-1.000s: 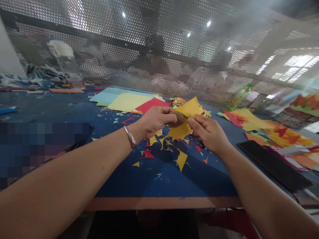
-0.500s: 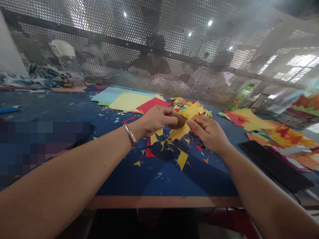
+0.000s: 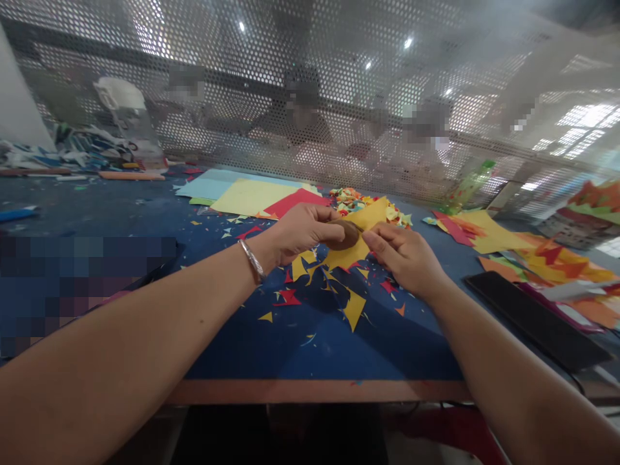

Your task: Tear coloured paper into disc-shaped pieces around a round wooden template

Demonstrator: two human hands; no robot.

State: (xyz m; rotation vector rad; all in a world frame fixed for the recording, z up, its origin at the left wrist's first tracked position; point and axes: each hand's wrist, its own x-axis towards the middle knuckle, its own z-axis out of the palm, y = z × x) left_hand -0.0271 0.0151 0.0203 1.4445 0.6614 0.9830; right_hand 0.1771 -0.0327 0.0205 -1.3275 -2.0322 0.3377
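Note:
My left hand [image 3: 310, 231] is closed in a pinch, holding a brown oval piece [image 3: 345, 236] flat against a sheet of yellow paper [image 3: 372, 216]. The paper is raised above the table, its lower edge cut jagged. At the paper's right edge my right hand [image 3: 400, 253] is closed, thumb against fingers. A small dark, thin tip shows between its fingertips and the oval piece; what it belongs to is hidden. Below both hands lie yellow paper scraps [image 3: 355, 310] and red scraps [image 3: 289, 298].
Blue, pale yellow and red paper sheets [image 3: 247, 197] lie at the back, beside a heap of small coloured paper bits [image 3: 356, 199]. To the right are a black flat case [image 3: 533, 320] and orange paper [image 3: 557, 258]. A perforated metal screen [image 3: 339, 97] rises behind the table.
Both hands have stayed almost in place, with the oval piece shifted very slightly against the paper. A thin blue line seen beneath the paper earlier has largely gone from sight.

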